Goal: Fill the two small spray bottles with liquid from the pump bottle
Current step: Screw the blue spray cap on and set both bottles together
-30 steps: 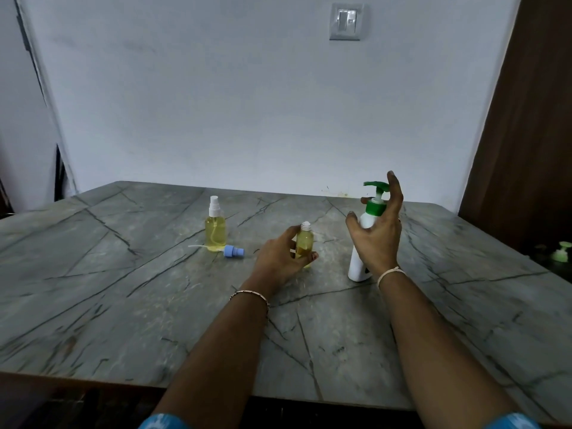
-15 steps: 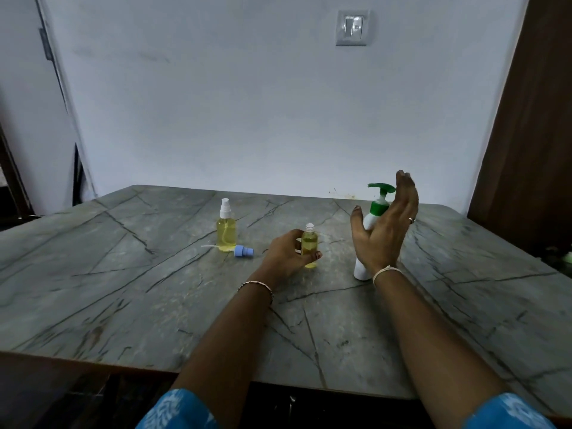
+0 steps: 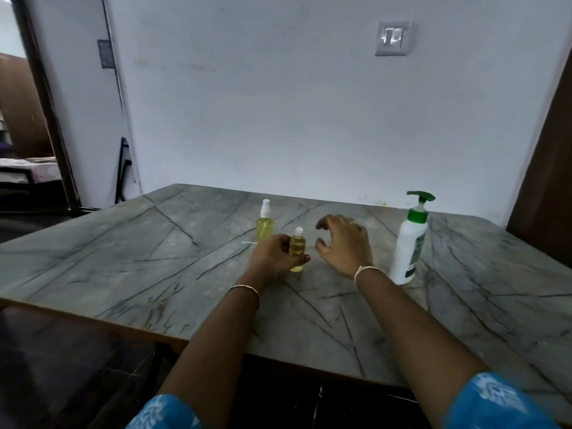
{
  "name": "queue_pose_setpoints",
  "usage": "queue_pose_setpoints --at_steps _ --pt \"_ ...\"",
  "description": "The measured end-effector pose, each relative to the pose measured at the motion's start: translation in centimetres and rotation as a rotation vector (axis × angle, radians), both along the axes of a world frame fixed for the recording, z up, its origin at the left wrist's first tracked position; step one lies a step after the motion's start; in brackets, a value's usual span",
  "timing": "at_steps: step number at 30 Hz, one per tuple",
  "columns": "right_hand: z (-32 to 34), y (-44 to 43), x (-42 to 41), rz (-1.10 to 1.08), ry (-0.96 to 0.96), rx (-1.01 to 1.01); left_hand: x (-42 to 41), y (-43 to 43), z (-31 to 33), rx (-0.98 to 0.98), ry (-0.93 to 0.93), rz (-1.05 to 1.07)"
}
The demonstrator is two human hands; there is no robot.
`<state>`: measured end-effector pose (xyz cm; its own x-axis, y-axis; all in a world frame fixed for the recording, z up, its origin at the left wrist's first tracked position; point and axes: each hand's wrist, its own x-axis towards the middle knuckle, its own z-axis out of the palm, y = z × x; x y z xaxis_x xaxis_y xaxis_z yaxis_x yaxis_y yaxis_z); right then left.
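left hand: fingers and thumb wrapped round the uncapped small bottle, which stands upright on the table with yellow liquid inside.
right hand: just right of that bottle, fingers spread and loosely curved, holding nothing.
pump bottle: upright, further right, untouched.
second spray bottle: capped, yellow-filled, just behind the left hand.

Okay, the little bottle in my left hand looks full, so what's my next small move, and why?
Probably reach the right hand toward the thin white tube poking out beside the left hand; it is likely the sprayer top. The small bottle looks filled almost to its neck, the neck is uncapped, and the right hand is empty and clear of the pump bottle.
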<state>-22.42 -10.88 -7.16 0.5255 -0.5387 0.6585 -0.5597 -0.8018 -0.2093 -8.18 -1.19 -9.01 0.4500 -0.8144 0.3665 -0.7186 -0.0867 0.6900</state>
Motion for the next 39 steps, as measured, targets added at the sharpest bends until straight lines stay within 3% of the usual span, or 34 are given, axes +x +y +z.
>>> queue_pose_setpoints --at_steps 3,6,22,30,39 --pt "-1.8 0.5 2.1 0.011 -0.01 0.28 1.7 1.4 -0.1 -0.026 0.005 0.041" --pt "-2.8 0.9 4.1 0.043 0.001 0.407 3.0 2.3 -0.2 -0.054 -0.001 0.054" --pt "-2.7 0.8 7.5 0.076 -0.039 0.494 4.8 3.3 -0.1 -0.012 0.05 0.038" --pt "-0.6 0.3 4.0 0.268 -0.4 0.661 4.1 2.4 0.4 0.016 0.069 0.016" --pt "1.4 -1.2 -0.3 0.326 -0.757 0.775 1.4 -0.2 0.5 0.02 0.072 -0.035"
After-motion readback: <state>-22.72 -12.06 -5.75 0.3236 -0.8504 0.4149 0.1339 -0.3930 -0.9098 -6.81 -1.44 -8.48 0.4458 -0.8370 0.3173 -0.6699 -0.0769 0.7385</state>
